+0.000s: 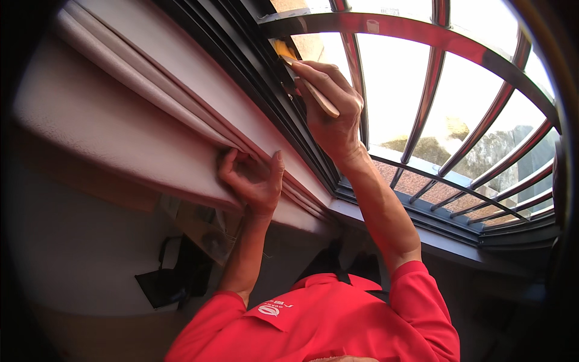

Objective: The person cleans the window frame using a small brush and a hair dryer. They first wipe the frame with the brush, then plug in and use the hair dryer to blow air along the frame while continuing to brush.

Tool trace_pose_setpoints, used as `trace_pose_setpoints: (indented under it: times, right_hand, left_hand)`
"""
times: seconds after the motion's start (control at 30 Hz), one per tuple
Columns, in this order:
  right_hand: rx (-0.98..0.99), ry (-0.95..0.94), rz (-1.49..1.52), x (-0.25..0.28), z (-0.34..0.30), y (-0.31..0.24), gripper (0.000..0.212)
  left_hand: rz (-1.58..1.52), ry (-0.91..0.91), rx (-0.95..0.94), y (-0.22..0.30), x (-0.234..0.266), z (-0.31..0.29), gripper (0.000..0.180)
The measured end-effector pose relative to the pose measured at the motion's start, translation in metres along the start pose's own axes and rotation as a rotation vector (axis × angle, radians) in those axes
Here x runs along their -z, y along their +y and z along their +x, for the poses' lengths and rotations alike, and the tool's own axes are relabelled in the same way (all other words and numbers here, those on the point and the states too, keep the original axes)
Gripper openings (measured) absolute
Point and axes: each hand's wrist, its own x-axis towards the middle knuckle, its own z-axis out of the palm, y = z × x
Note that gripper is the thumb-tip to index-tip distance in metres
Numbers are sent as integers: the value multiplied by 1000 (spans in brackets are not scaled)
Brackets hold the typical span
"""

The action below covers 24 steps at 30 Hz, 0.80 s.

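Note:
My right hand (332, 99) grips a brush by its wooden handle (321, 99), up in the black window frame track (265, 78). Something yellow (282, 48) shows at the brush's far end, which is partly hidden by the frame; whether it is bristles is unclear. My left hand (256, 181) is at the pale pinkish curtain (151, 108), its fingers curled into the folds and its thumb sticking up beside them. The fabric runs along the window's inner side, and the fingertips are partly hidden.
Curved metal security bars (425, 102) with a wide flat band (386, 27) stand outside the window, right of my right arm. A pale sill (410, 226) runs below. Low on the left, beneath the curtain, is a dark chair-like object (175, 274).

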Motion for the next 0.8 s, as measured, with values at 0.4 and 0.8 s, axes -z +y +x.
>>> trace_pose_setpoints:
  times: [0.4, 0.8]
  right_hand:
    - [-28, -1, 55, 1, -7, 7, 37]
    - [-159, 55, 131, 9, -16, -5, 26]
  left_hand:
    - [-25, 1, -156, -16, -2, 0, 80]
    - [4, 16, -202, -18, -7, 0, 78]
